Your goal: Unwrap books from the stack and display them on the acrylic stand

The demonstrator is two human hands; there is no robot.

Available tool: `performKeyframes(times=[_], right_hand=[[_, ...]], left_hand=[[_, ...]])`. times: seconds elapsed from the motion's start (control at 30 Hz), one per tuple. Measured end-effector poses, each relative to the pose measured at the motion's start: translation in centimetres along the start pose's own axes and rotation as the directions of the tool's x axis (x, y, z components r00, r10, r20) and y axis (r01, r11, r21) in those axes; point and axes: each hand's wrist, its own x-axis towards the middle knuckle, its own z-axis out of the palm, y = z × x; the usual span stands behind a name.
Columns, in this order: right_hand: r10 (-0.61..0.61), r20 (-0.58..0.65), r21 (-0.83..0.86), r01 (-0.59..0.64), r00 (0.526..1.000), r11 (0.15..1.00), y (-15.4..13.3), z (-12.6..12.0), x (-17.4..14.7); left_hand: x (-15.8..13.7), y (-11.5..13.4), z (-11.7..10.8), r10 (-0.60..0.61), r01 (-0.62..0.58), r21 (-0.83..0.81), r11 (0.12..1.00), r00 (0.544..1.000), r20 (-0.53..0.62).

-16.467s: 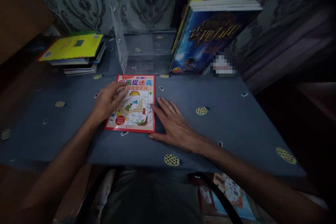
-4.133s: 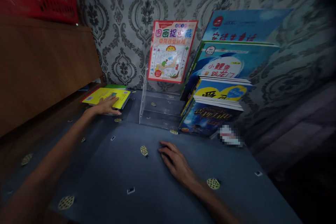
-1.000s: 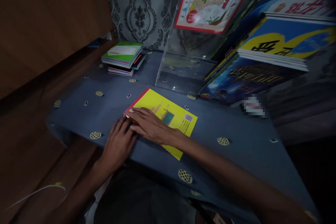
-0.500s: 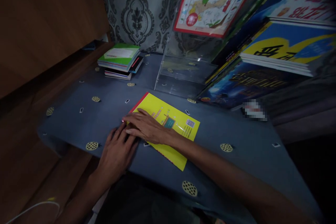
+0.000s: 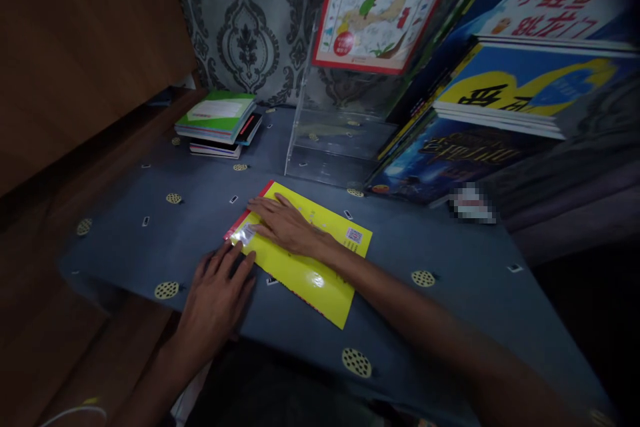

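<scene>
Your right hand has drawn clear of your left hand since half a second ago, when their fingers overlapped; now yellow and white cover shows between them. Take the clear stand as your landmark. You have the yellow book flat on the tabletop just in front of it, the far left corner near the stand's front left corner. From that end the long axis slants away from the stand toward your right, so the book is not square to it; the red-banded short end faces left.

Much turns on that left end, as both hands are at it. Your right hand is the nearer to the stand: it lies across the cover, fingers spread and flat, gripping nothing that shows. Your left hand is farther out from the stand, its fingertips at the near left corner, loosely bent; its thumb is hidden, so I can't tell whether it pinches the edge. Left of the stand is a pile of books; a red-bordered book stands upright at its top.
</scene>
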Motion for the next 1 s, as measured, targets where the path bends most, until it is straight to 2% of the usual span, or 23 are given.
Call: performKeyframes(times=[0.17, 0.37, 0.47, 0.6, 0.7, 0.83, 0.9, 1.0], right_hand=[[0.127, -0.016, -0.037, -0.127, 0.992, 0.991, 1.6, -0.8, 0.6], [0.194, -0.044, -0.075, -0.197, 0.98, 0.978, 1.3, -0.5, 0.6], [0.211, -0.074, -0.1, -0.217, 0.975, 0.971, 1.2, -0.3, 0.6], [0.208, -0.107, -0.105, -0.219, 0.972, 0.97, 1.3, -0.2, 0.5], [0.182, -0.16, -0.08, -0.196, 0.97, 0.977, 1.5, -0.1, 0.4], [0.182, -0.23, -0.055, -0.2, 0.956, 0.978, 1.8, 0.0, 0.5], [0.201, -0.251, -0.041, -0.218, 0.947, 0.975, 1.8, -0.1, 0.6], [0.233, -0.244, -0.021, -0.245, 0.941, 0.969, 1.5, -0.5, 0.6]], left_hand=[[0.0, -0.1, 0.1, 0.017, -0.017, 0.008, 1.0, 1.0, -0.001], [0.3, -0.1, -0.7, 0.021, -0.023, 0.027, 0.999, 0.999, 0.044], [1.9, -0.3, -2.0, 0.006, -0.01, 0.036, 0.999, 0.992, 0.123], [6.2, -1.2, -2.7, -0.033, 0.04, -0.023, 0.999, 0.966, 0.256], [10.4, -2.4, -0.9, -0.045, 0.078, -0.157, 0.984, 0.978, 0.203], [14.9, -4.0, 2.9, -0.017, 0.068, -0.39, 0.918, 0.991, 0.133], [15.9, -4.6, 4.4, -0.019, 0.065, -0.42, 0.905, 0.993, 0.114], [15.9, -4.9, 5.3, 0.008, 0.021, -0.384, 0.923, 0.997, 0.073]])
